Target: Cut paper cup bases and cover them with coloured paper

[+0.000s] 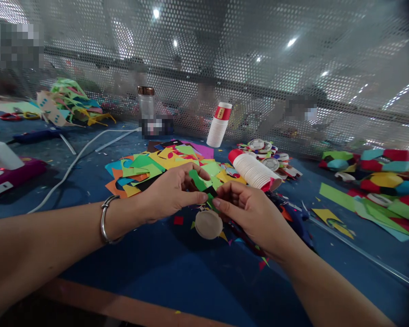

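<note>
Fingertips of the left hand (172, 190) and right hand (247, 206) close on a curved green-and-black paper strip (210, 191)

With the strip as the clock's centre, the left thumb and curled fingers grip it from nine o'clock, and the right thumb and bent forefinger pinch its lower end from three to four. How the remaining fingertips sit behind the strip cannot be told. It is held above a dark blue tabletop (177, 272), with a pale beige round disc (209, 225) near it at six o'clock. A loose pile of multicoloured cut paper (149, 164) spreads at ten o'clock, just past the left hand. At twelve, farther back, stands a stack of white ribbed paper cups topped with red (218, 129); at two, a second stack of white paper cups with a red end (255, 170) lies on its side. Toward four, a dark blue tool (299, 229) lies partly hidden by the right arm. One silver metal bangle (104, 220) rings the left wrist
</note>
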Demonstrator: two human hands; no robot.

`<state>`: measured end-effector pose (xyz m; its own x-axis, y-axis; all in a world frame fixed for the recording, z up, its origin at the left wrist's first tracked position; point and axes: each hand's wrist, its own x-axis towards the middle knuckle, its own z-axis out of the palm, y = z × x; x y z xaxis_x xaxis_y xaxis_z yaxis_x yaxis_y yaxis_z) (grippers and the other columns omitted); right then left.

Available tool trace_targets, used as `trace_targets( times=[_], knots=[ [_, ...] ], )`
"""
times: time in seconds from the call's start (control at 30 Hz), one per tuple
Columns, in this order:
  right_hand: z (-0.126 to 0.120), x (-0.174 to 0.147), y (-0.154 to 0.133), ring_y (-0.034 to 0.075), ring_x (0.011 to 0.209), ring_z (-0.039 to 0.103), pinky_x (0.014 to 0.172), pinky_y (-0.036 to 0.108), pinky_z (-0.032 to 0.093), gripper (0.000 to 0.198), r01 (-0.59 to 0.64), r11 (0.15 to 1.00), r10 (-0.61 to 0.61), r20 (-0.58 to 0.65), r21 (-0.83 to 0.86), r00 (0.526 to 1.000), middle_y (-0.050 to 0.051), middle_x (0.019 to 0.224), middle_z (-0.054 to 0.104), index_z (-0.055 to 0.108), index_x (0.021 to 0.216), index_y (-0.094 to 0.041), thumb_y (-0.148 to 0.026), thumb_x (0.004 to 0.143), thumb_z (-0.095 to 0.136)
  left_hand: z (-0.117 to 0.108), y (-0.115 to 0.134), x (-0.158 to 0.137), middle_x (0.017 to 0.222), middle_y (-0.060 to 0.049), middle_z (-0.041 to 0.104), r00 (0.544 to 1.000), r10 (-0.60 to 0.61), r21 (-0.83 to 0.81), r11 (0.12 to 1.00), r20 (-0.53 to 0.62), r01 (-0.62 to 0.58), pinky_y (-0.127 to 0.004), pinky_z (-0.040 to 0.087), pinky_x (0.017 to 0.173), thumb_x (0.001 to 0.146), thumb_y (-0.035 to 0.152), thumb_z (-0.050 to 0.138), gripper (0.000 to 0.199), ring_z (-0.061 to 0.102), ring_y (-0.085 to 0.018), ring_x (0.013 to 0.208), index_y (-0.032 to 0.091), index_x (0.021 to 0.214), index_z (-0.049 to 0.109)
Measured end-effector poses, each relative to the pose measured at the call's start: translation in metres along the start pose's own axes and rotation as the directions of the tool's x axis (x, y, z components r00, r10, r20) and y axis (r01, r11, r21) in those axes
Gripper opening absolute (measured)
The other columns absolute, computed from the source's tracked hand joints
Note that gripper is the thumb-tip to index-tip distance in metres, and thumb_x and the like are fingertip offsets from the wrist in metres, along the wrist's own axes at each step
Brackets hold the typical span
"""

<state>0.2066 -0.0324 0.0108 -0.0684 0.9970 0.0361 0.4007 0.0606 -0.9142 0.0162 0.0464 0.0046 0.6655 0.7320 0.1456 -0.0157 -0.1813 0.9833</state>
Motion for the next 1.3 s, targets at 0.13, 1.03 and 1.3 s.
trace_targets(
  times=[0.13, 1.03, 1.3],
  knots=[
    [-0.008, -0.007, -0.009, 0.019, 0.075, 0.063, 0.067, 0.032, 0.049, 0.012, 0.027, 0.976, -0.04, -0.056, -0.215, 0.998, 0.002, 0.083, 0.067, 0.061, 0.089, -0.023, -0.035, 0.092, 0.062, -0.001, 0.0, 0.0, 0.079, 0.003, 0.061, 0.999, -0.037, 0.035, 0.999, -0.025, 0.038, -0.025, 0.041, 0.063, 0.077, 0.023, 0.075, 0.034, 0.057, -0.013, 0.071, 0.021, 0.105, 0.056],
    [-0.082, -0.073, 0.04, 0.03, 0.087, 0.065, 0.076, 0.044, 0.047, 0.024, -0.216, 0.581, -0.2, -0.395, -0.785, 0.896, 0.009, 0.096, 0.067, 0.064, 0.093, -0.024, -0.047, 0.085, 0.06, 0.005, -0.004, -0.001, 0.094, -0.002, 0.07, 0.988, -0.123, -0.196, 0.971, 0.091, 0.139, -0.03, 0.048, 0.086, 0.076, 0.022, 0.079, 0.026, 0.065, -0.014, 0.087, 0.018, 0.097, 0.064],
    [-0.016, -0.063, 0.001, 0.018, 0.075, 0.065, 0.066, 0.031, 0.052, 0.032, -0.113, 0.982, 0.084, -0.185, -0.153, 0.979, 0.003, 0.09, 0.07, 0.064, 0.104, -0.026, -0.055, 0.097, 0.052, 0.006, 0.0, -0.005, 0.08, 0.001, 0.069, 0.987, -0.081, -0.155, 0.983, 0.142, 0.103, -0.024, 0.046, 0.07, 0.078, 0.025, 0.08, 0.026, 0.064, -0.012, 0.075, 0.018, 0.094, 0.061]
  ],
)
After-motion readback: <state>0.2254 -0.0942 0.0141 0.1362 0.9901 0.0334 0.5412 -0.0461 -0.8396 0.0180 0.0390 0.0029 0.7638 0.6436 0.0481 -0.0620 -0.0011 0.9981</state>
